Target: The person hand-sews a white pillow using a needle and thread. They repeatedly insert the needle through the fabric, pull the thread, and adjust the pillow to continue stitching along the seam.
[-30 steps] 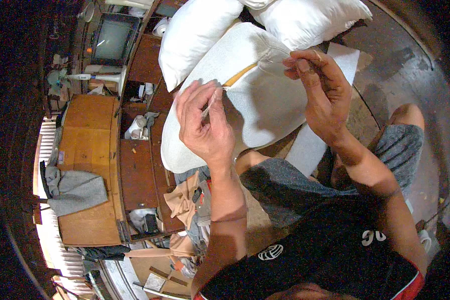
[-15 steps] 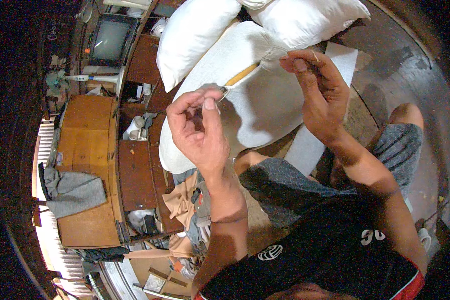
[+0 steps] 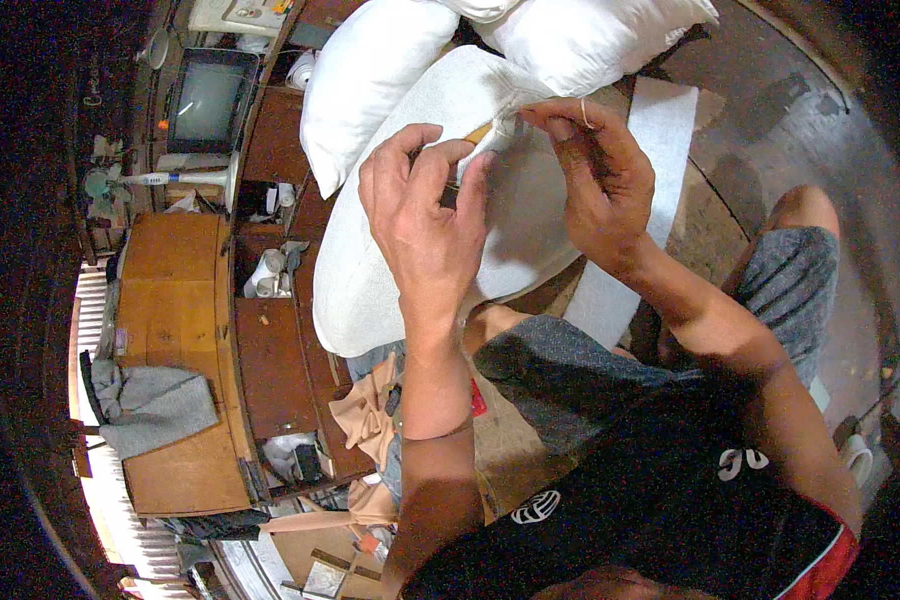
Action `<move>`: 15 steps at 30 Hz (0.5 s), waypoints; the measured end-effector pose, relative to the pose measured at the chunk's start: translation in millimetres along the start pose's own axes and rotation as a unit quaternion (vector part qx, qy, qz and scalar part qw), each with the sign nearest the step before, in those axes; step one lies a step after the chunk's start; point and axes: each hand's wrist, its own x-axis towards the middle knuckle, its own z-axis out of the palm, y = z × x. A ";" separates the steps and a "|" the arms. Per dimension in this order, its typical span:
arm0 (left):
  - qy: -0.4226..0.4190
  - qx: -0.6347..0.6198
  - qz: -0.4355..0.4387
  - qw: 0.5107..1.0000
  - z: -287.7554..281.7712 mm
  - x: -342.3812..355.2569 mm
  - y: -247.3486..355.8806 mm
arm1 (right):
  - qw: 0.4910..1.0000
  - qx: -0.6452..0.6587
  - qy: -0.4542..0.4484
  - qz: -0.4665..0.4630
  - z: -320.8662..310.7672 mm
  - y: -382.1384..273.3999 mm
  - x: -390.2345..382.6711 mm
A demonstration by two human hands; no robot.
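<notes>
A large white padded cushion [image 3: 370, 270] lies across my lap and the floor in front of me. A slit along its upper part shows a strip of yellow filling [image 3: 481, 132]. My left hand [image 3: 425, 200] is at this slit, thumb and forefinger closed on the edge of the cover, its other fingers spread above. My right hand [image 3: 605, 180] pinches white thread [image 3: 587, 113] right beside the gathered cloth at the slit's right end; a loop of it stands over the fingers. Whether a needle sits between the fingertips cannot be made out.
Plump white pillows [image 3: 375, 80] lie beyond the cushion. A white fabric strip [image 3: 635, 200] lies on the floor to the right. At left stand a wooden cabinet [image 3: 170, 310] with a grey cloth [image 3: 160, 400] over it, brown shelving [image 3: 275, 350] and a small television [image 3: 210, 100]. Peach cloth [image 3: 365, 410] is heaped near my left forearm.
My left hand has moved right and turned over, from a pinch in the air to the slit's edge. My right hand has come left and down to the cloth, shortening the stretched thread.
</notes>
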 end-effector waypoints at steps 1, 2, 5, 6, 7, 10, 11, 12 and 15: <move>0.010 0.008 0.001 1.000 3.1 -1.0 -0.8 | 1.000 -0.008 -0.002 -0.003 -0.1 -0.9 0.2; 0.021 0.016 0.002 1.000 5.2 -2.0 -0.9 | 1.000 -0.016 -0.003 -0.006 -0.1 -1.2 -0.3; 0.043 0.027 0.005 0.999 12.6 -0.2 3.5 | 0.996 -0.069 -0.057 -0.003 -9.8 -1.5 -0.6; 0.045 0.035 0.008 0.998 12.3 -0.2 3.6 | 0.996 -0.076 -0.053 -0.012 -8.2 -2.3 -0.9; 0.047 0.044 0.011 0.998 11.9 -0.8 3.2 | 0.995 -0.083 -0.049 -0.022 -5.0 -3.1 -1.1; 0.063 0.034 0.012 0.997 19.4 -2.0 2.2 | 0.990 -0.122 -0.055 -0.043 -8.7 -4.4 -0.1; 0.070 0.024 0.012 0.997 23.0 -2.4 2.5 | 0.987 -0.139 -0.060 -0.049 -11.3 -4.6 0.6; 0.072 0.016 -0.004 0.997 21.2 -1.7 4.7 | 0.984 -0.148 -0.063 -0.073 -10.5 -6.1 1.3; 0.077 0.002 -0.029 0.997 17.9 0.3 9.0 | 0.975 -0.165 -0.058 -0.136 -7.2 -7.8 4.7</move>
